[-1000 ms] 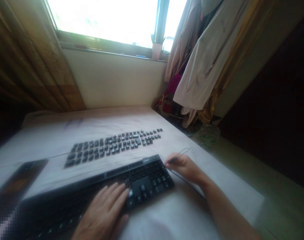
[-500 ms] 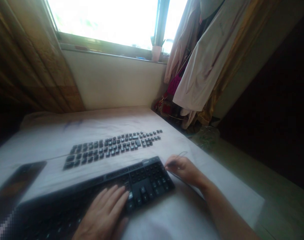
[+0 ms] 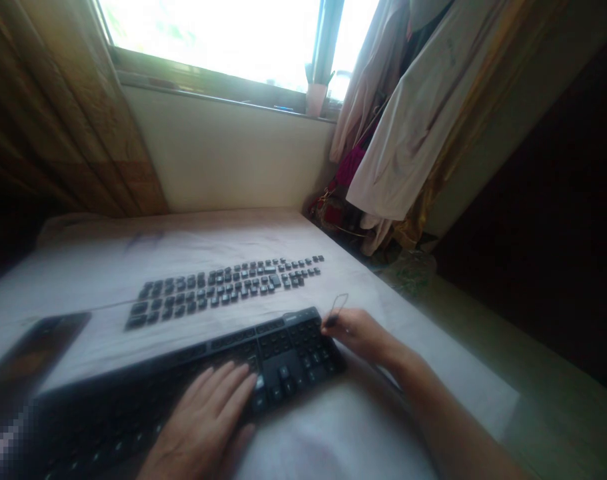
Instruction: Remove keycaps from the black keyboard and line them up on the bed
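A black keyboard [image 3: 278,367] lies at a slant across the near side of the white-covered surface, many of its keycaps off at the upper rows. My left hand [image 3: 203,417] rests flat on its middle, fingers stretched out. At the keyboard's right end, my right hand [image 3: 366,337] pinches what looks like a wire keycap puller [image 3: 339,303], its thin loop pointing up and away. Its dark handle is partly hidden by my fingers. Beyond the keyboard, loose black keycaps [image 3: 216,293] are laid out in several rows.
A dark phone-like slab [image 3: 38,350] lies at the left, beside the keyboard. Behind the white-covered surface [image 3: 383,300] are a wall, a window and a sill with a small potted plant [image 3: 316,99]. Clothes [image 3: 403,147] hang at the right, above the floor.
My right hand has moved slightly left and up at the keyboard's right end. The wire loop has swung from pointing right to pointing more upward. My left hand stays on the keyboard.
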Tool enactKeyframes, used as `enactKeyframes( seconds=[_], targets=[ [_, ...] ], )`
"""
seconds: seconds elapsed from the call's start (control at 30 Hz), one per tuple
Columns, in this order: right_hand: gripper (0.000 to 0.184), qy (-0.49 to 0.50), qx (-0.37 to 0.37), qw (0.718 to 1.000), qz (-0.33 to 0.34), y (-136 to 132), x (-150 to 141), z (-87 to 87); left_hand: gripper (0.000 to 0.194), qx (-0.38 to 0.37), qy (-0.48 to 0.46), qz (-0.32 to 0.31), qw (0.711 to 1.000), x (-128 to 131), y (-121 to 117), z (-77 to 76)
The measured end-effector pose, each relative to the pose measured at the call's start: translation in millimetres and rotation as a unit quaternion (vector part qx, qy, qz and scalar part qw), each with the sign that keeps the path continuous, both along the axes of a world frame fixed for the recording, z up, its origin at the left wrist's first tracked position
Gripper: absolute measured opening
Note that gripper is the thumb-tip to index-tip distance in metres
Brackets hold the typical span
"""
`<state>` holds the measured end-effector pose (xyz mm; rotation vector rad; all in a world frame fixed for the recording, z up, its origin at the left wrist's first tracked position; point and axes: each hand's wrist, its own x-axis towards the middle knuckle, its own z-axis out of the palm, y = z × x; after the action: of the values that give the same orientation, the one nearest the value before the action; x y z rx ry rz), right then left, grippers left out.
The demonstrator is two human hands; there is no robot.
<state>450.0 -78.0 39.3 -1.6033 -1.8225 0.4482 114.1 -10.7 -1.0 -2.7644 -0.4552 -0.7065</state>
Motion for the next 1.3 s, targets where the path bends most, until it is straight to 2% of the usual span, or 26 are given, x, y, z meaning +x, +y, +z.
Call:
enactKeyframes(
  seconds=[0.2,0.43,0.6,0.7,0.8,0.93,1.1,1.2,1.3],
  targets=[
    [0.019,0.034,0.012,0.998,-0.044,-8,-5,-5.7,0.045,-0.034,-0.006,0.0,0.999,2,0,0.3],
    [0.025,0.117,0.025,0.989,-0.091,-10,-10,-3.9,0.045,-0.017,-0.003,0.002,1.0,2,-1,0.1],
    [0.045,0.223,0.066,0.961,-0.153,-11,-5,-3.9,0.044,-0.047,-0.012,0.003,0.999,3,-3,0.8],
    [0.049,0.266,0.089,0.941,-0.189,-8,-1,-6.1,0.044,-0.051,-0.011,0.007,0.999,4,-4,1.0],
    [0.05,0.28,0.089,0.934,-0.203,-4,0,-9.5,0.044,-0.035,-0.005,0.005,0.999,3,-4,0.9],
    [0.046,0.278,0.071,0.936,-0.205,-2,-2,-9.6,0.046,-0.024,0.006,0.004,1.0,3,-4,1.4],
    [0.028,0.266,0.035,0.946,-0.18,-2,-9,-10.2,0.045,-0.026,0.011,0.007,1.0,4,-4,3.6],
    [0.018,0.254,0.031,0.947,-0.195,0,-13,-16.4,0.043,-0.021,0.016,0.005,1.0,5,-4,6.6],
    [0.017,0.237,0.042,0.945,-0.221,3,-15,-20.7,0.039,-0.009,0.01,-0.002,1.0,7,-6,10.3]
  ],
)
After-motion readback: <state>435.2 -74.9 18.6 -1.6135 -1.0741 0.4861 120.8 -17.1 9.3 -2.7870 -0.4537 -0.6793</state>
